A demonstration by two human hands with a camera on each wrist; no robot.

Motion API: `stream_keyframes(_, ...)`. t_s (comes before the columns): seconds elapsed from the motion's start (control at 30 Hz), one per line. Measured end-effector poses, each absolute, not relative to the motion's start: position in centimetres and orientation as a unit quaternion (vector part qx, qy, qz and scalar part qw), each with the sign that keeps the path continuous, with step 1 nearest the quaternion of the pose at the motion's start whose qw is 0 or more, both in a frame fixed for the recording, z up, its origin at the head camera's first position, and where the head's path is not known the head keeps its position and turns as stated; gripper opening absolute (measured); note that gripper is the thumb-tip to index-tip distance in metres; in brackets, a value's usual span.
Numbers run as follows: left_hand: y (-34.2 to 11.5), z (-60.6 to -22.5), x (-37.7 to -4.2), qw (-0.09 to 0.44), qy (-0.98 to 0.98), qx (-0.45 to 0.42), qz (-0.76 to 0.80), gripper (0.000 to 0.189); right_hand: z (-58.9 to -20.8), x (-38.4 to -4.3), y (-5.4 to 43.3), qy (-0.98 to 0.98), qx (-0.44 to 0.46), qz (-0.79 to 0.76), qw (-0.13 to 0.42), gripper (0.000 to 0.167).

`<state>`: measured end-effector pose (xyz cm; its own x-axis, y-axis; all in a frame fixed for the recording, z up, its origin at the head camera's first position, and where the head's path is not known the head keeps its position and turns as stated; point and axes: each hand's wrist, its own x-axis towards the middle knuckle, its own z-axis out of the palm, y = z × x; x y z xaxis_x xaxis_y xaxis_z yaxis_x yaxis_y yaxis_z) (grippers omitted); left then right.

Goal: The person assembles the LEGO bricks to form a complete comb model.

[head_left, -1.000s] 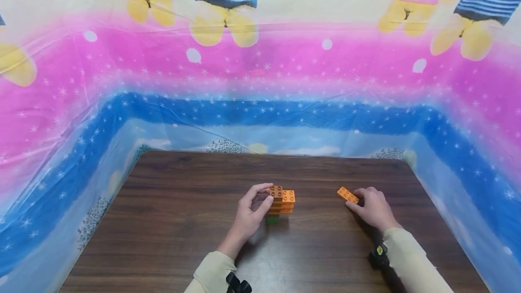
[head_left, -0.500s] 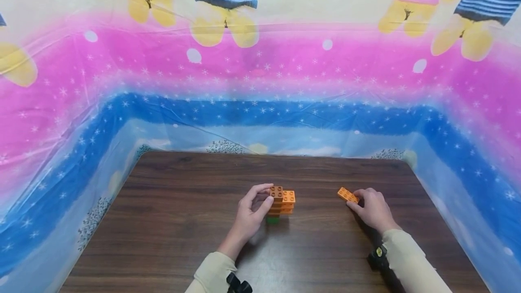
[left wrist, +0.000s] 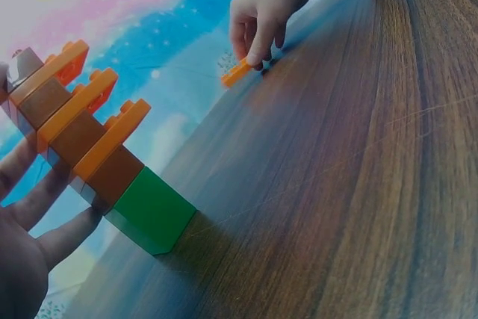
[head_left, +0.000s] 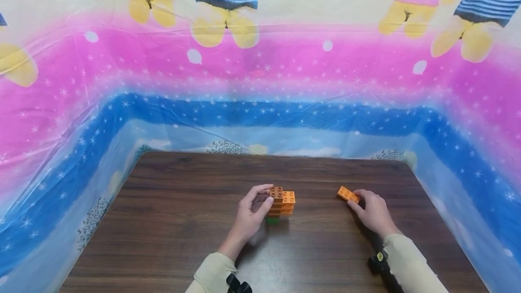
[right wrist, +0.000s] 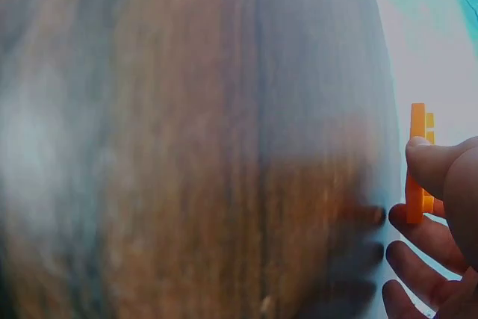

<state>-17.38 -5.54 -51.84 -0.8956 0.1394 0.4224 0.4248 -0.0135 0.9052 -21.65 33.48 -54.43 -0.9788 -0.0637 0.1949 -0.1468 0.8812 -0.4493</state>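
Note:
A tower of toy building bricks stands upright on the table, with a green brick point(left wrist: 153, 211) at its base. Above that, brown bricks point(head_left: 276, 192) alternate with thin orange bricks point(left wrist: 112, 140), which jut out to one side. My left hand point(head_left: 251, 211) grips the upper tower from the left, thumb at the near side of the top brown brick. Off to the right, my right hand point(head_left: 376, 212) pinches another thin orange brick point(head_left: 344, 192) by one end. In the right wrist view its studs face away from the table, and the thumb point(right wrist: 427, 158) lies across its side.
The dark wood-grain table point(head_left: 183, 220) carries the tower near its middle. A patterned cloth point(head_left: 260, 71) in pink and blue hangs behind the table and along both sides. The table's far edge runs a short way beyond both hands.

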Motion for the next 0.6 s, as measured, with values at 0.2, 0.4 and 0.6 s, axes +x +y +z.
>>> stream_keyframes(0.2,-5.5,-51.8,-17.4,0.107,-0.694,-0.206,-0.682,0.032,-54.0,-21.3,32.9,-0.958,0.077,0.258,0.098,0.04)
stream_keyframes(0.4,-5.6,-51.8,-17.4,0.109,-0.695,-0.205,-0.681,0.032,-53.2,-21.0,31.8,-0.951,0.098,0.275,0.103,0.039)
stream_keyframes(0.6,-5.6,-51.9,-17.4,0.106,-0.695,-0.206,-0.681,0.033,-52.1,-20.5,30.2,-0.944,0.124,0.283,0.115,0.036)
